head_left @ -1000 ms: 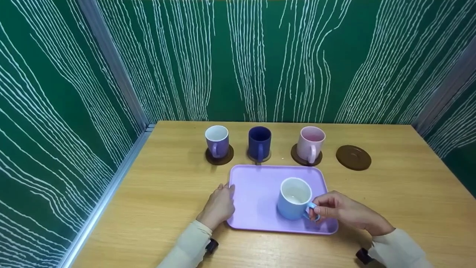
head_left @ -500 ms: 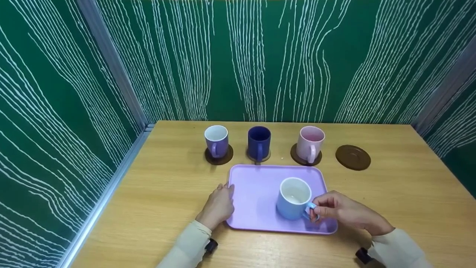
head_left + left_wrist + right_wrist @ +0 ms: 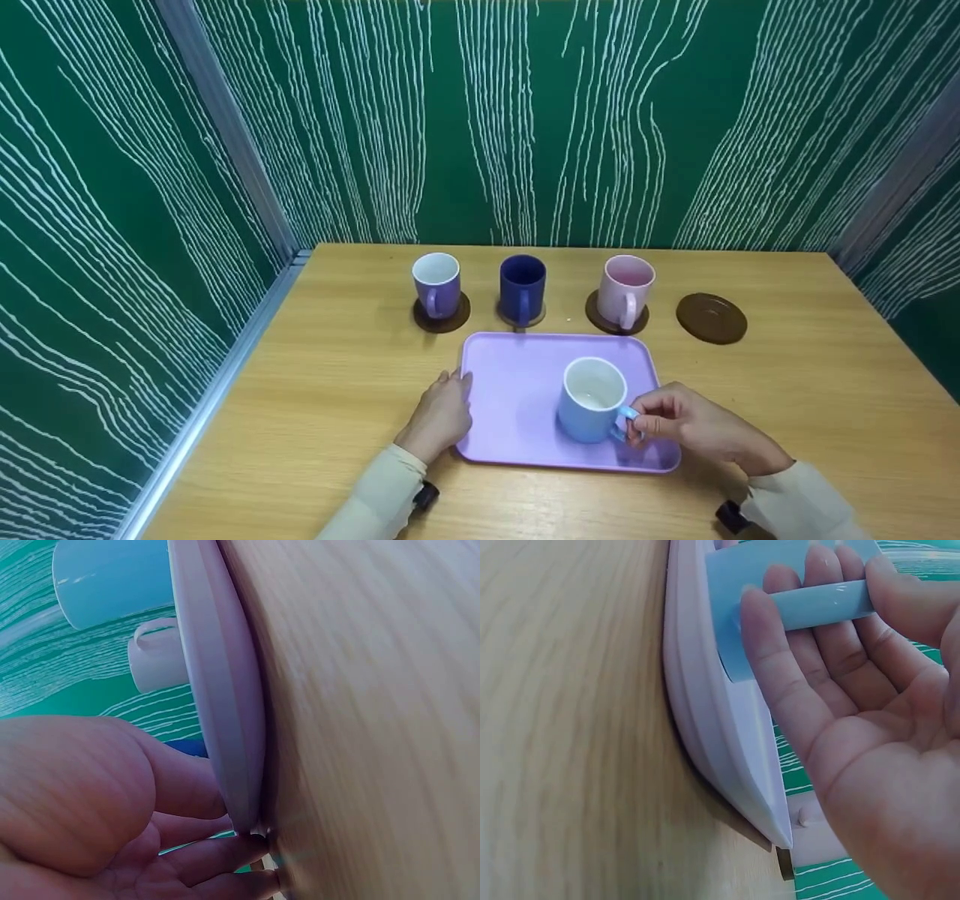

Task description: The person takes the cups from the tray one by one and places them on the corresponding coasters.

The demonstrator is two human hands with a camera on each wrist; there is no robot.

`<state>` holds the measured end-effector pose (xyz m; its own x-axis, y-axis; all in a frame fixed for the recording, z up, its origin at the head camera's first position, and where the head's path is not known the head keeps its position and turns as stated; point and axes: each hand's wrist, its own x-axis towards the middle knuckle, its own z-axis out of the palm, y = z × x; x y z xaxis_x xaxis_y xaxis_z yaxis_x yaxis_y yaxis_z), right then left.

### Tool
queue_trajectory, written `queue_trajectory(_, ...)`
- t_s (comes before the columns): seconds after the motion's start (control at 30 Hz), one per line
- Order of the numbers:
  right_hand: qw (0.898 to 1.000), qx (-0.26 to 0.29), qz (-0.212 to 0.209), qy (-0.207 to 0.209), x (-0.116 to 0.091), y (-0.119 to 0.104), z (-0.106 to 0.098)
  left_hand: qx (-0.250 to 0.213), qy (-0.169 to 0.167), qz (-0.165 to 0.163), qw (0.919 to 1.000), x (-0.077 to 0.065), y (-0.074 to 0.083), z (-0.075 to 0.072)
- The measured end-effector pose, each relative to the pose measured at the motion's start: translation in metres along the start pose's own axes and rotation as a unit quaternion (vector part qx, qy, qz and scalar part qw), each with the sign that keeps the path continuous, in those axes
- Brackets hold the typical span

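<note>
A light blue mug (image 3: 581, 421) with a white inside stands upright on the right half of a lilac tray (image 3: 510, 442). My right hand (image 3: 701, 427) pinches its handle between thumb and fingers; the right wrist view shows the fingers curled behind the blue handle (image 3: 821, 606). At the tray's left edge, my left hand (image 3: 439, 412) grips the rim. In the left wrist view the thumb (image 3: 187, 784) lies against the rim's upper side, with the fingers (image 3: 225, 855) at its outer edge, partly hidden behind the tray.
Behind the tray, a purple mug (image 3: 439, 289), a navy mug (image 3: 516, 292) and a pink mug (image 3: 621, 296) stand on round coasters. A bare brown coaster (image 3: 711, 318) lies to their right. Green walls with white lines enclose the wooden table (image 3: 315, 375).
</note>
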<state>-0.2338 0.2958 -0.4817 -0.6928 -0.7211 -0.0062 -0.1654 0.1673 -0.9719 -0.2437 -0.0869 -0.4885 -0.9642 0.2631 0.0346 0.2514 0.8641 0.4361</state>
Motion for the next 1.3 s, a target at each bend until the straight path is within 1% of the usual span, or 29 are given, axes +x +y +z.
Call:
queue_trajectory(0.2,0.998,-0.047,0.012,0.031,-0.002,-0.008,-0.001,-0.007,-0.003,-0.002,1.0000,0.000,0.001,0.000)
queue_trajectory(0.3,0.998,-0.055,0.012,0.043,-0.003,-0.014,-0.003,-0.012,-0.003,-0.007,0.9999,-0.001,0.002,-0.001)
queue_trajectory(0.37,0.998,-0.050,-0.002,0.048,-0.004,-0.020,-0.004,-0.015,-0.004,-0.010,0.9998,-0.001,0.002,-0.001)
queue_trajectory(0.47,0.997,-0.034,-0.043,0.055,-0.006,-0.029,-0.006,-0.013,-0.002,-0.005,0.9999,-0.001,0.002,-0.001)
queue_trajectory(0.53,0.995,-0.027,-0.066,0.067,-0.008,-0.037,-0.007,-0.010,0.001,0.001,0.9999,-0.001,0.002,-0.001)
queue_trajectory(0.6,0.993,-0.026,-0.073,0.091,-0.011,-0.046,-0.009,-0.003,0.007,0.010,0.9999,-0.001,0.001,-0.001)
queue_trajectory(0.67,0.990,-0.034,-0.060,0.126,-0.014,-0.055,-0.010,-0.002,0.011,0.014,0.9998,0.000,0.001,-0.001)
queue_trajectory(0.8,0.977,-0.064,-0.020,0.202,-0.020,-0.072,-0.014,-0.012,0.007,0.003,0.9999,0.000,0.000,0.000)
queue_trajectory(0.93,0.960,-0.084,0.012,0.267,-0.025,-0.087,-0.020,-0.019,0.001,-0.011,0.9998,-0.002,0.000,0.000)
queue_trajectory(1.03,0.947,-0.096,0.030,0.306,-0.029,-0.095,-0.028,-0.018,0.004,-0.011,0.9998,-0.003,0.001,0.000)
queue_trajectory(1.1,0.937,-0.109,0.033,0.329,-0.030,-0.099,-0.033,-0.021,0.003,-0.011,0.9997,-0.003,0.001,0.000)
queue_trajectory(1.23,0.917,-0.137,0.041,0.373,-0.030,-0.103,-0.046,-0.037,-0.002,-0.020,0.9991,-0.003,0.002,-0.001)
queue_trajectory(1.3,0.906,-0.146,0.055,0.392,-0.031,-0.102,-0.052,-0.044,-0.006,-0.026,0.9987,-0.003,0.003,-0.001)
